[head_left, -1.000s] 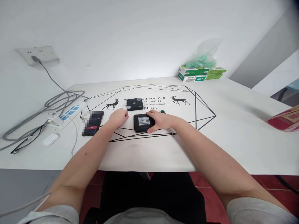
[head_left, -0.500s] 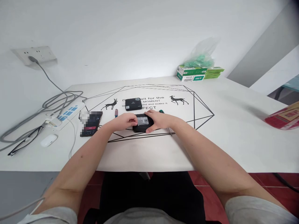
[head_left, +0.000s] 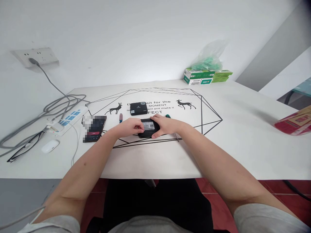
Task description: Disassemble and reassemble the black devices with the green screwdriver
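Note:
A black box-shaped device [head_left: 148,125] with a white printed label lies on the table mat between my hands. My right hand [head_left: 161,125] grips its right end, thumb at the near edge and fingers at the far edge. At the left end, my left hand [head_left: 132,126] has its fingers curled into a pinch over the device; whatever is between the fingertips is hidden. Just beyond lies a second flat black piece [head_left: 139,108] with small stickers. Under my right hand and wrist lies a screwdriver with a green handle [head_left: 168,116], partly covered.
Left of my hands are a reddish-handled screwdriver [head_left: 120,118], a phone [head_left: 96,128], a white earbud case [head_left: 50,146], glasses [head_left: 25,147] and a power strip [head_left: 70,119] with coiled cables. Green boxes [head_left: 200,76] stand at the back right, a red package [head_left: 295,123] at far right.
My left hand's fingertips have shifted slightly to the right over the device. My right hand keeps its hold in the same place.

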A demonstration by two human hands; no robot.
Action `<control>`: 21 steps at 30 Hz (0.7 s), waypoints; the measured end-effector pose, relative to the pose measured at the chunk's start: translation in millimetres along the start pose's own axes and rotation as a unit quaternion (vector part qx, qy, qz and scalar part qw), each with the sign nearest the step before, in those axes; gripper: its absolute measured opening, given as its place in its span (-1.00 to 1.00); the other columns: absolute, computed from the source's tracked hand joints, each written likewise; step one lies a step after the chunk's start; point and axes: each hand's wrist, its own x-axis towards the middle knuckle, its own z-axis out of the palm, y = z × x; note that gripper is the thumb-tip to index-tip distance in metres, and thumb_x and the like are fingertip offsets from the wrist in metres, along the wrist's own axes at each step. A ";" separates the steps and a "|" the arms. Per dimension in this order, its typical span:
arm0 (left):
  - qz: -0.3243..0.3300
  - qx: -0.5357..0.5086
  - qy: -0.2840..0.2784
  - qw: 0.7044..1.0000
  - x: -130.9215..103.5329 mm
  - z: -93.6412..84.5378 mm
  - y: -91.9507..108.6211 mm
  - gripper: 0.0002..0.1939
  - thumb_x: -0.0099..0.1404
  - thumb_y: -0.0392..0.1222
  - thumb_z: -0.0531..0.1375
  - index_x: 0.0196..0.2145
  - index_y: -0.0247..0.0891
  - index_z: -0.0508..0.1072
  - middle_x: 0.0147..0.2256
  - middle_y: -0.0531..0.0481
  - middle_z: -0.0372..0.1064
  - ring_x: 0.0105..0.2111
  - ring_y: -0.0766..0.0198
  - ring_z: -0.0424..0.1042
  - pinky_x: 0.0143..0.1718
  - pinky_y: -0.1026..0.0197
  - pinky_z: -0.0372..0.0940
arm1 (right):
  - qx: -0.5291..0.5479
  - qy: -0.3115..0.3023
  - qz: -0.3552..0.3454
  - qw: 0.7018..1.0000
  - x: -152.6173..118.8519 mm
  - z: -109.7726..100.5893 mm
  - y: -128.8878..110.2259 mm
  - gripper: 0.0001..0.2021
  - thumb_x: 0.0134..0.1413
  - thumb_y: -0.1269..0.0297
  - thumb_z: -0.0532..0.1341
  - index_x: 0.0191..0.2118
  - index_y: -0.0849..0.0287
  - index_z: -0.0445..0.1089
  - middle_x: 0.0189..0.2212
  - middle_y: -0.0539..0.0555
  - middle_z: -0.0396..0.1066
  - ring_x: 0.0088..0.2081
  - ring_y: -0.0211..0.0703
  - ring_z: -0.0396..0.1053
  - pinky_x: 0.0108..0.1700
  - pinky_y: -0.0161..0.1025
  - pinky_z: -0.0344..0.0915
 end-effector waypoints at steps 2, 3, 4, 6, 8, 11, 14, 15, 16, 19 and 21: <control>0.002 -0.007 0.000 1.000 0.1 -0.4 -0.6 -0.85 0.39 -0.10 0.28 -0.28 -0.13 0.67 -0.21 -0.04 0.56 -0.24 0.15 0.50 -0.17 0.14 0.40 | 0.000 0.002 -0.003 1.000 0.3 0.5 0.7 0.01 -0.12 -0.21 0.54 0.41 0.08 0.28 0.32 0.31 0.30 0.17 0.34 0.48 0.21 0.16 0.49; 0.003 -0.010 0.002 1.000 0.2 -0.6 -1.0 -0.84 0.38 -0.09 0.29 -0.27 -0.13 0.68 -0.21 -0.04 0.56 -0.24 0.15 0.50 -0.18 0.13 0.40 | 0.001 0.005 -0.007 1.000 0.6 0.9 1.3 0.01 -0.12 -0.22 0.54 0.41 0.08 0.28 0.32 0.31 0.30 0.16 0.34 0.48 0.20 0.17 0.50; 0.003 -0.012 0.003 1.000 0.2 -0.9 -1.5 -0.84 0.38 -0.09 0.30 -0.27 -0.13 0.69 -0.21 -0.04 0.56 -0.24 0.15 0.50 -0.17 0.13 0.40 | 0.003 0.007 -0.011 1.000 1.0 1.4 2.0 0.01 -0.12 -0.23 0.54 0.41 0.09 0.28 0.32 0.31 0.30 0.16 0.34 0.49 0.20 0.19 0.50; 0.002 -0.015 0.004 1.000 0.1 -1.5 -2.4 -0.84 0.37 -0.08 0.31 -0.27 -0.12 0.71 -0.21 -0.05 0.57 -0.24 0.14 0.50 -0.16 0.12 0.40 | 0.006 0.010 -0.018 1.000 1.7 2.3 3.7 0.01 -0.12 -0.25 0.53 0.40 0.11 0.29 0.31 0.32 0.31 0.15 0.34 0.49 0.20 0.22 0.49; 0.001 -0.015 0.003 1.000 -0.4 -2.3 -3.3 -0.84 0.36 -0.08 0.31 -0.26 -0.11 0.72 -0.22 -0.04 0.57 -0.23 0.14 0.51 -0.14 0.11 0.41 | 0.007 0.010 -0.021 1.000 2.2 3.0 5.1 0.02 -0.11 -0.25 0.53 0.41 0.12 0.29 0.31 0.33 0.31 0.15 0.35 0.48 0.21 0.23 0.49; -0.001 -0.017 0.000 1.000 -1.5 -3.5 -5.2 -0.84 0.35 -0.07 0.33 -0.22 -0.10 0.72 -0.20 -0.04 0.58 -0.21 0.13 0.51 -0.14 0.11 0.41 | 0.009 0.009 -0.020 1.000 1.8 3.1 5.6 0.05 -0.12 -0.26 0.53 0.44 0.11 0.27 0.33 0.33 0.31 0.17 0.36 0.48 0.22 0.23 0.49; -0.010 -0.006 0.016 1.000 -1.5 -4.7 -10.1 -0.84 0.39 -0.09 0.31 -0.16 -0.10 0.71 -0.16 -0.03 0.58 -0.18 0.12 0.52 -0.11 0.12 0.42 | 0.010 0.008 -0.012 1.000 0.6 2.5 4.4 0.09 -0.12 -0.25 0.53 0.47 0.11 0.24 0.37 0.34 0.27 0.21 0.39 0.46 0.24 0.24 0.48; -0.025 0.010 0.037 0.999 -1.0 -5.2 -13.3 -0.82 0.41 -0.11 0.28 -0.14 -0.11 0.70 -0.15 -0.04 0.59 -0.16 0.12 0.52 -0.08 0.11 0.42 | 0.009 0.007 -0.009 1.000 0.3 2.3 3.9 0.09 -0.12 -0.25 0.54 0.48 0.11 0.23 0.39 0.34 0.26 0.23 0.40 0.45 0.25 0.23 0.47; -0.048 0.035 0.065 0.996 -0.5 -6.0 -17.3 -0.80 0.45 -0.14 0.25 -0.11 -0.12 0.69 -0.12 -0.05 0.59 -0.13 0.10 0.53 -0.04 0.09 0.42 | 0.007 0.007 -0.006 1.000 0.1 2.2 3.5 0.10 -0.11 -0.24 0.54 0.49 0.11 0.22 0.41 0.34 0.24 0.25 0.40 0.45 0.27 0.22 0.46; -0.164 0.148 0.176 0.959 1.3 -9.3 -34.3 -0.70 0.51 -0.26 0.13 0.02 -0.19 0.65 -0.01 -0.16 0.57 -0.01 0.00 0.53 0.06 0.02 0.41 | 0.000 0.010 -0.003 1.000 0.4 2.2 2.9 0.09 -0.11 -0.25 0.54 0.48 0.09 0.24 0.42 0.32 0.24 0.28 0.41 0.43 0.26 0.20 0.47; -0.226 0.221 0.190 0.930 2.1 -11.8 -46.6 -0.67 0.51 -0.30 0.09 0.01 -0.26 0.65 0.03 -0.27 0.54 0.08 -0.11 0.50 0.10 -0.04 0.40 | -0.004 0.011 0.000 1.000 0.9 2.5 3.1 0.09 -0.12 -0.27 0.54 0.48 0.08 0.25 0.42 0.32 0.25 0.27 0.41 0.44 0.23 0.19 0.49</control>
